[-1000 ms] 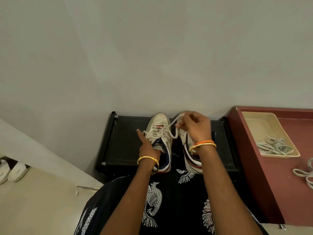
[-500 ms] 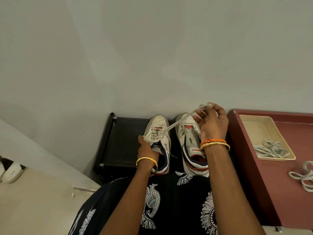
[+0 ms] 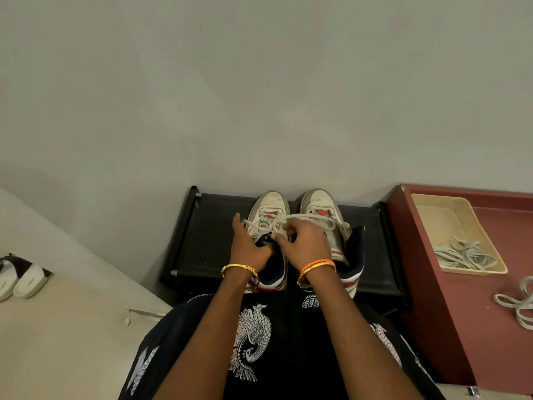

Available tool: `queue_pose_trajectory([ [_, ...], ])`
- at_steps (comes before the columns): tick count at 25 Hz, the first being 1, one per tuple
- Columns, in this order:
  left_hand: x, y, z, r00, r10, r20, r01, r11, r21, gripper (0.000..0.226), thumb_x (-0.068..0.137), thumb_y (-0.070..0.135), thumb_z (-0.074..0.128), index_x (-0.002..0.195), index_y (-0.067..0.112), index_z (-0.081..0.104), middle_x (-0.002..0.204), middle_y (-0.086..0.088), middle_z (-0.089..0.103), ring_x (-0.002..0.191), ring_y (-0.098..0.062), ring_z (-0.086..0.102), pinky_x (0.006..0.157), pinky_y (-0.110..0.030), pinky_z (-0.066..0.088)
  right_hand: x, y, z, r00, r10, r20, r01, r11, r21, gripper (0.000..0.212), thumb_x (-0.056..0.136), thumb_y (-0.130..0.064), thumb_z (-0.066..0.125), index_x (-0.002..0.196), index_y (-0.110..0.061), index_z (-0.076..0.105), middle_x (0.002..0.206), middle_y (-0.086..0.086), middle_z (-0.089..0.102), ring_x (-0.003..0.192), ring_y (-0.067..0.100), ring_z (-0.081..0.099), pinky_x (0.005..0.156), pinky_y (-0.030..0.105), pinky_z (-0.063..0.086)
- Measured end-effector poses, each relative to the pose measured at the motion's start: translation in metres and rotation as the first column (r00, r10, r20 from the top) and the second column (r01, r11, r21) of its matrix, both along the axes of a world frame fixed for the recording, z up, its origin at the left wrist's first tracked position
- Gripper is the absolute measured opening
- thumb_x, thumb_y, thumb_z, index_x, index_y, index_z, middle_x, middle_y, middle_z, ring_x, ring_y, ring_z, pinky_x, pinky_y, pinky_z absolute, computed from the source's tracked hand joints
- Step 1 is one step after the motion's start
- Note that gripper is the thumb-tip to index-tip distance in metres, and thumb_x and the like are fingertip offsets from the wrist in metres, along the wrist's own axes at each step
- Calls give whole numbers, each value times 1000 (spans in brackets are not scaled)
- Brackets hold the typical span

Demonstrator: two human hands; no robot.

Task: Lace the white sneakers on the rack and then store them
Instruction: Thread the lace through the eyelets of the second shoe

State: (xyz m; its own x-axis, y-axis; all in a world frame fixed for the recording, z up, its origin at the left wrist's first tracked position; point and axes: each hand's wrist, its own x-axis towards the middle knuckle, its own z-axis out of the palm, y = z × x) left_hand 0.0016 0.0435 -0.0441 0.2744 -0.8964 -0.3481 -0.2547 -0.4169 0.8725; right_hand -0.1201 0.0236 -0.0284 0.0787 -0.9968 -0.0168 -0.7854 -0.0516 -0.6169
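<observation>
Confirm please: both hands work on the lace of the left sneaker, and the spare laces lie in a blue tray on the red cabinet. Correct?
Not quite. The tray is beige, not blue, as the head view shows. The rest holds: both the left hand and right hand work the lace of the left sneaker; spare laces lie in the tray on the red cabinet.

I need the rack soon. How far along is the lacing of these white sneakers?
Partly done. The left sneaker already has lace crossed through its eyelets. Right now the right hand pinches that lace while the left hand steadies the shoe. The right sneaker looks unlaced, and both sit on the black rack, not yet stored.
</observation>
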Motion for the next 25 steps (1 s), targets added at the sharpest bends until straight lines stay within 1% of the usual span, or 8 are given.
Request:
queue_pose_trajectory([
  [5, -5, 5, -7, 999, 2, 53, -4, 999, 37, 88, 89, 5, 56, 150, 20, -6, 137, -14, 48, 120, -30, 52, 102, -41, 42, 1, -3, 14, 930, -100, 353, 77, 994, 77, 11, 88, -19, 64, 81, -15, 71, 77, 3, 69, 77, 19, 62, 72, 29, 49],
  [8, -6, 3, -8, 995, -9, 100, 2, 997, 74, 84, 91, 0, 49, 149, 18, -9, 134, -16, 49, 118, -31, 52, 102, -40, 41, -19, -1, 67, 468, -199, 861, 229, 968, 99, 18, 89, -6, 59, 75, -16, 65, 64, -6, 65, 60, 8, 58, 61, 25, 47],
  [11, -8, 0, -10, 991, -16, 130, 4, 996, 93, 87, 89, -4, 50, 150, 15, -10, 132, -17, 50, 117, -31, 53, 101, -38, 40, -60, 8, 134, -69, -1, 998, 247, 969, 18, 13, 89, -9, 53, 78, -13, 58, 68, -6, 64, 65, 8, 61, 67, 27, 54],
  [15, -8, 2, -10, 995, 32, 96, -39, 996, 75, 86, 86, -2, 56, 150, 13, 1, 135, -15, 48, 122, -31, 49, 103, -40, 41, -86, 12, 141, -255, 140, 957, 353, 935, -43, 13, 96, -9, 49, 86, -12, 57, 81, -2, 60, 86, 15, 66, 86, 32, 53],
  [17, -8, 3, -9, 992, 85, 98, -84, 996, -20, 84, 81, 1, 63, 148, 14, 15, 136, -12, 44, 125, -28, 46, 104, -38, 41, -80, 0, 110, -129, 3, 992, 489, 870, 61, 12, 93, -3, 53, 89, -13, 58, 86, -2, 63, 86, 15, 67, 85, 31, 53],
  [20, -10, 5, -7, 945, 85, 317, 2, 964, -266, 71, 76, 5, 64, 140, 16, 36, 134, -10, 40, 121, -24, 43, 99, -34, 42, -53, -11, 46, 438, -373, 818, 498, 858, 124, 28, 89, 1, 56, 114, -11, 56, 100, -4, 61, 92, 14, 62, 80, 28, 53],
  [22, -12, 4, -8, 900, 93, 426, 75, 930, -361, 60, 74, 6, 64, 131, 16, 49, 132, -10, 42, 121, -25, 41, 97, -35, 43, -28, -5, 11, 851, -200, 486, 215, 976, 26, 40, 89, -4, 56, 128, -11, 53, 121, 3, 59, 116, 22, 55, 97, 36, 46],
  [25, -12, 4, -9, 898, 96, 429, 74, 929, -362, 31, 77, 8, 65, 107, 15, 65, 126, -7, 48, 118, -24, 46, 94, -38, 46, 0, 1, -12, 994, 110, -13, -110, 994, 6, 37, 93, -16, 52, 129, -21, 55, 127, 2, 57, 129, 23, 38, 104, 40, 30],
])
